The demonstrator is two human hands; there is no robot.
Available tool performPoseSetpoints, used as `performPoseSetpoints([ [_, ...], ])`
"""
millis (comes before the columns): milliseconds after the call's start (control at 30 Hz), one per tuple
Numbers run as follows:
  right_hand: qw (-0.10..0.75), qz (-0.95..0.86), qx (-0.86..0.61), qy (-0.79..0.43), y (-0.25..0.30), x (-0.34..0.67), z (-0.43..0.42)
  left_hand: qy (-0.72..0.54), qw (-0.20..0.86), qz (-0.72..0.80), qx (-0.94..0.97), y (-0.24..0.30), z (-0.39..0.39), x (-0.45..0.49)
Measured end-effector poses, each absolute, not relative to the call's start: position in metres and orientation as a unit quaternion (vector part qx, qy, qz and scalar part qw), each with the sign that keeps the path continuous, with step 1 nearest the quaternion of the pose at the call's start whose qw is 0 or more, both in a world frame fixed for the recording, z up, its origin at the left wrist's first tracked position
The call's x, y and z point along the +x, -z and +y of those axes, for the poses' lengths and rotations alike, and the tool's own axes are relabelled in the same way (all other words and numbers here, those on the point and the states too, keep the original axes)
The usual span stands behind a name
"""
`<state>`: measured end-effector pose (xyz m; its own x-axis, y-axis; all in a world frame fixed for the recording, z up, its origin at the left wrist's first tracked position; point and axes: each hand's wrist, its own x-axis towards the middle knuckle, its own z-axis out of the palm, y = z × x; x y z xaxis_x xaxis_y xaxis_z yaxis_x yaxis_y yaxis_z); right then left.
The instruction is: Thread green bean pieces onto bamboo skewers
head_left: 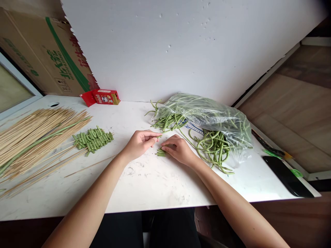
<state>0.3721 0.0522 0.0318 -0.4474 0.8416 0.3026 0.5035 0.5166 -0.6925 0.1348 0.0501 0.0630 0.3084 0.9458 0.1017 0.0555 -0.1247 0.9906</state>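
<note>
Between the thumb and fingers of my left hand (142,143) is a short green bean piece (159,136). My right hand (179,150) is closed, thumb and forefinger pinched at a small pile of cut green bean pieces (160,153) on the white table (155,182). Part of that pile is hidden by the right fingertips. Left of my left forearm, short bean pieces threaded in rows (93,139) sit on several bamboo skewers. A single bare skewer (89,166) runs toward my left forearm, which hides its far end.
A heap of bamboo skewers (38,131) with a long bean across it covers the left side. Whole long beans (214,146) spill from a clear plastic bag (207,110). A red box (107,97), cardboard box (49,58), black phone (287,175) and white back panel (165,51) surround the table.
</note>
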Motion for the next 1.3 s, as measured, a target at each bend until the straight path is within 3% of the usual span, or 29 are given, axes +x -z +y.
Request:
performPoseSetpoints([
  [300, 0.31, -0.775, -0.44, -0.332, -0.04, 0.376, 0.052, -0.392, 0.538, 0.432, 0.609, -0.055, 0.053, 0.135],
  [800, 0.413, -0.695, -0.369, -0.459, -0.043, 0.369, 0.047, -0.365, 0.59, 0.406, 0.595, -0.045, 0.052, 0.137],
  [1300, 0.402, -0.746, -0.371, -0.38, -0.048, 0.374, 0.046, -0.319, 0.551, 0.42, 0.646, -0.056, 0.045, 0.137],
])
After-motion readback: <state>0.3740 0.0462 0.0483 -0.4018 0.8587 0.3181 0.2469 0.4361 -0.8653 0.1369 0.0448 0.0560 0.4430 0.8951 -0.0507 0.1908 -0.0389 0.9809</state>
